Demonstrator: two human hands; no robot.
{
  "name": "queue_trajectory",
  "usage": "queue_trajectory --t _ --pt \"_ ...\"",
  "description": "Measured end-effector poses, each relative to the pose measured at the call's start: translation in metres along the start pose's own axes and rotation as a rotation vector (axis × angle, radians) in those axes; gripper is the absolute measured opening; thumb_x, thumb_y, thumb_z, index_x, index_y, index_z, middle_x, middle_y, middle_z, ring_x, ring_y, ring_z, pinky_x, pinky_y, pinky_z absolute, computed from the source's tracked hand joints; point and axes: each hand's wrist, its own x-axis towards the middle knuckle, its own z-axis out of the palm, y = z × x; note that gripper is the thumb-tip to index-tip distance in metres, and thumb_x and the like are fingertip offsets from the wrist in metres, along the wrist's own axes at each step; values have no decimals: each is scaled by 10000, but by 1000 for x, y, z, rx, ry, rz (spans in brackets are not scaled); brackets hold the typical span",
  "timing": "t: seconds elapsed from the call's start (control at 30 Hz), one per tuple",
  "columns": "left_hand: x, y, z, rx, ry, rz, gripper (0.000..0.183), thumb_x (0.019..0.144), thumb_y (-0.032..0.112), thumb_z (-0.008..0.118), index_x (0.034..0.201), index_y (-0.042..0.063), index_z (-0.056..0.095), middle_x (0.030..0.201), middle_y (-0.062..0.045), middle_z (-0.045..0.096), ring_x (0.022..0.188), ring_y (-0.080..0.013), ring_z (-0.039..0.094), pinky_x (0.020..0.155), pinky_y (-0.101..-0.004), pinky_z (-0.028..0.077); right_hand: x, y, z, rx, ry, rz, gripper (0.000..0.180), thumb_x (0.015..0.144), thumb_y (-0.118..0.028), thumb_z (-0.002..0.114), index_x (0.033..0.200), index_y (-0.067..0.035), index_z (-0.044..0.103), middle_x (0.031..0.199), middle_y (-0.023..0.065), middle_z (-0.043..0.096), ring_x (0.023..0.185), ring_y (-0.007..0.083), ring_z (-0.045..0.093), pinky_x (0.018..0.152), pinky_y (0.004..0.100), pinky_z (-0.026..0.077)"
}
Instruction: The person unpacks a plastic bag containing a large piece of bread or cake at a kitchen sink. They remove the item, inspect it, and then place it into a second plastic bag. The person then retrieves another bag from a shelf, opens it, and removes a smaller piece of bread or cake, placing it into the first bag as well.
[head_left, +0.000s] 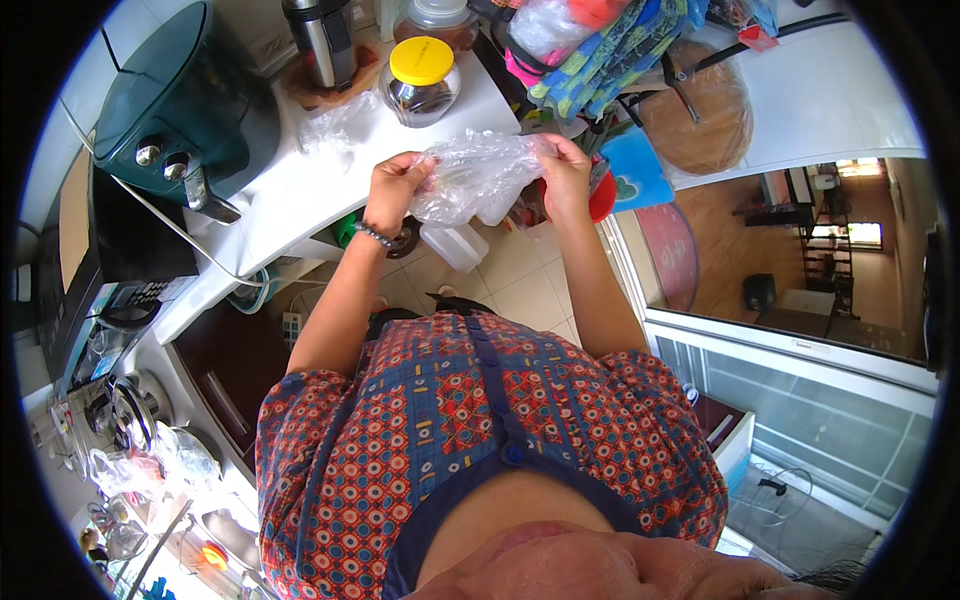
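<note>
A crumpled clear plastic bag (480, 176) is stretched between my two hands, in front of my body and beside the edge of the white counter. My left hand (399, 189), with a beaded bracelet at its wrist, pinches the bag's left side between thumb and fingers. On the other side, my right hand (564, 174) grips the bag's upper right part. Just beyond the bag, a clear jar with a yellow lid (421, 61) stands on the counter. Another crumpled piece of clear plastic (334, 135) lies left of that jar.
A dark green air fryer (187, 112) stands on the white counter (262, 225) at the left. Behind are a steel thermos (322, 45) and another jar (439, 22). A blue board (636, 169) and a red container (602, 196) are near my right hand. A glass sliding door (795, 405) is at right.
</note>
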Motion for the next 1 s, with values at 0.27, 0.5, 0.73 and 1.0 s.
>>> queue_trajectory --t 0.27,0.5,0.73,1.0 --pt "13 33 -17 -197 71 135 133 899 65 572 965 5 671 763 2 631 628 -46 511 573 -187 412 -17 -24 -20 -797 -800 128 425 765 -61 714 1157 -13 556 1110 51 597 960 125 570 799 272 476" --pt "-6 46 -9 254 -214 248 169 894 49 584 1040 25 666 851 0 656 717 -64 544 679 -209 451 -12 -17 62 -463 -845 17 477 786 -190 723 1176 0 524 1053 65 595 970 140 554 861 292 440" --pt "-80 8 -69 1328 458 290 462 700 190 723 1127 83 583 1052 -163 582 981 -323 552 862 -406 452 -9 33 110 159 -444 610 140 791 31 571 917 -25 596 703 25 561 498 74 467 439 224 396" --pt "-172 -43 -129 56 762 76 505 808 264 709 1203 23 506 1033 -97 620 883 -199 610 775 -340 515 -43 55 142 -94 -586 482 81 827 -10 587 905 -5 607 681 5 561 491 67 487 430 206 384"
